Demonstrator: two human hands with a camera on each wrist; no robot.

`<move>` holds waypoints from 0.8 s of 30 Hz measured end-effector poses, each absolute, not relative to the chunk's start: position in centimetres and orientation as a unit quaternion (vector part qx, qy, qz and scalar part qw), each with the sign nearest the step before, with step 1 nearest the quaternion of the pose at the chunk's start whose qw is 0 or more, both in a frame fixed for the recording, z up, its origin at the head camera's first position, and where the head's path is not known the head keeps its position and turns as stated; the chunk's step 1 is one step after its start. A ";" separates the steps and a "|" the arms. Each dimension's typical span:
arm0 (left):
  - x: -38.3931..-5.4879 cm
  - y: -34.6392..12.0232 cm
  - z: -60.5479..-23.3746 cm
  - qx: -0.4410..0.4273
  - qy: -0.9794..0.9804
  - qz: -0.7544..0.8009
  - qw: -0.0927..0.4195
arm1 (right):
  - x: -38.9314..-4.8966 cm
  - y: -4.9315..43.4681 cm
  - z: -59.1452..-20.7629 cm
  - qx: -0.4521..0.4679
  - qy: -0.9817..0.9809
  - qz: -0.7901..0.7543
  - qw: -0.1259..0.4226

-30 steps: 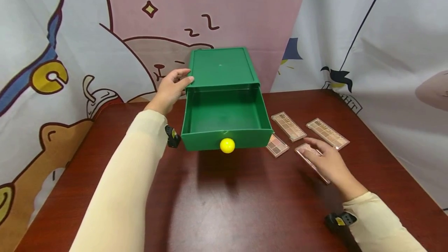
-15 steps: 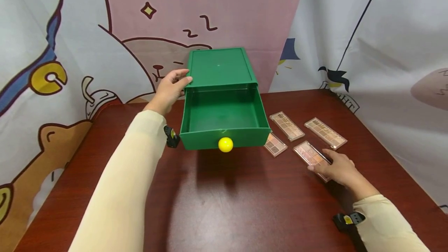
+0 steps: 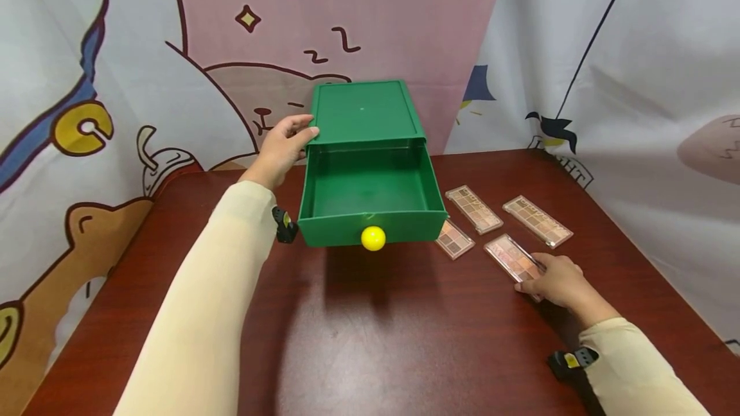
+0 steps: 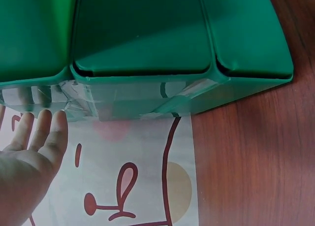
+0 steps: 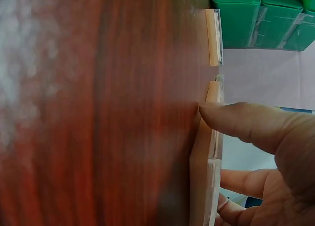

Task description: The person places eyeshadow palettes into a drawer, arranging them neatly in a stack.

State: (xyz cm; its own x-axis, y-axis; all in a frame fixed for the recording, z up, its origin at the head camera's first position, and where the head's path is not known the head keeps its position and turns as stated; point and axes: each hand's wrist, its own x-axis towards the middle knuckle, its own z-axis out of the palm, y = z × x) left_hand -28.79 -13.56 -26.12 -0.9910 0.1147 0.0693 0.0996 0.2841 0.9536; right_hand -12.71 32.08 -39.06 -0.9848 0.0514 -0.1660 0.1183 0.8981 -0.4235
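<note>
My left hand (image 3: pixel 282 149) rests against the left side of a green drawer box (image 3: pixel 365 111), thumb at its top edge. In the left wrist view its fingers (image 4: pixel 42 132) are fairly straight beside the box wall. The top drawer (image 3: pixel 370 188) is pulled out, with a yellow ball knob (image 3: pixel 373 238) on its front and nothing inside. To the right, my right hand (image 3: pixel 561 284) pinches the near end of an eyeshadow palette (image 3: pixel 511 259) by its long edges, the thumb (image 5: pixel 231 120) on the left one. The palette lies on the table; its near end is partly covered.
Two more palettes, one at the middle (image 3: pixel 474 209) and one farther right (image 3: pixel 537 221), lie on the dark red table (image 3: pixel 370 345). Another palette (image 3: pixel 455 239) is partly hidden by the drawer's right corner. A cartoon-printed cloth (image 3: pixel 405 18) hangs behind the table.
My right hand has drawn back from the palette's far part to its near end and now pinches it there. The left hand and the drawer have stayed put.
</note>
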 end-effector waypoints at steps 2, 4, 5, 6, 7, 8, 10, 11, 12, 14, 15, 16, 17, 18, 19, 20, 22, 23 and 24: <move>-28.8 -13.5 -26.2 0.067 0.801 0.595 0.006 | -12.7 32.1 -39.1 0.048 0.971 -0.224 0.074; -28.8 -13.5 -26.2 0.069 0.799 0.598 0.005 | -12.6 32.0 -39.1 0.050 0.971 -0.222 0.070; -28.8 -13.5 -26.2 0.070 0.798 0.599 0.005 | -12.6 32.0 -39.1 0.048 0.973 -0.218 0.063; -28.8 -13.5 -26.2 0.071 0.797 0.599 0.004 | -12.6 32.0 -39.0 0.045 0.974 -0.213 0.058; -28.8 -13.4 -26.2 0.072 0.797 0.599 0.003 | -12.6 32.0 -39.0 0.041 0.976 -0.207 0.050; -28.8 -13.4 -26.2 0.074 0.797 0.600 0.003 | -12.6 32.0 -38.8 0.034 0.978 -0.201 0.042; -28.8 -13.4 -26.2 0.077 0.797 0.599 0.004 | -12.7 32.1 -38.2 0.023 0.981 -0.190 0.024; -28.7 -13.3 -26.1 0.078 0.798 0.598 0.005 | -12.8 32.1 -37.8 0.020 0.982 -0.186 0.018; -28.7 -13.3 -26.1 0.079 0.799 0.596 0.005 | -12.8 32.1 -37.3 0.019 0.983 -0.185 0.012; -28.7 -13.3 -26.1 0.081 0.800 0.594 0.006 | -13.1 32.2 -36.0 0.017 0.983 -0.183 -0.002; -28.7 -13.3 -26.1 0.082 0.801 0.593 0.006 | -13.2 32.2 -35.3 0.018 0.983 -0.185 -0.010; -28.6 -13.3 -26.1 0.082 0.801 0.593 0.006 | -13.4 32.1 -34.4 0.017 0.982 -0.187 -0.016; -28.6 -13.4 -26.1 0.082 0.802 0.592 0.005 | -13.7 32.0 -33.6 0.013 0.982 -0.187 -0.025; -28.6 -13.4 -26.1 0.082 0.803 0.591 0.005 | -14.0 31.8 -32.7 0.010 0.981 -0.190 -0.033; -28.6 -13.4 -26.1 0.081 0.802 0.591 0.004 | -14.3 31.6 -31.9 0.005 0.981 -0.192 -0.041; -28.5 -13.5 -26.1 0.080 0.803 0.591 0.003 | -14.7 31.3 -30.9 -0.002 0.980 -0.194 -0.046; -28.6 -13.6 -26.1 0.079 0.803 0.591 0.003 | -15.5 30.6 -29.2 -0.021 0.979 -0.195 -0.060; -28.6 -13.7 -26.2 0.078 0.803 0.591 0.003 | -15.9 30.2 -28.3 -0.029 0.978 -0.197 -0.065; -28.6 -13.7 -26.2 0.077 0.803 0.591 0.004 | -16.3 29.7 -27.4 -0.034 0.977 -0.199 -0.067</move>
State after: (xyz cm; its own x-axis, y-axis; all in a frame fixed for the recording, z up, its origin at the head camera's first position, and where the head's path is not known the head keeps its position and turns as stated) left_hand -28.65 -13.71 -26.21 -0.9882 0.1276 0.0846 0.1186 0.2889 0.9500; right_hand -16.34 29.69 -27.42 -0.9887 -0.0393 0.1449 -0.0928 0.9186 -0.3841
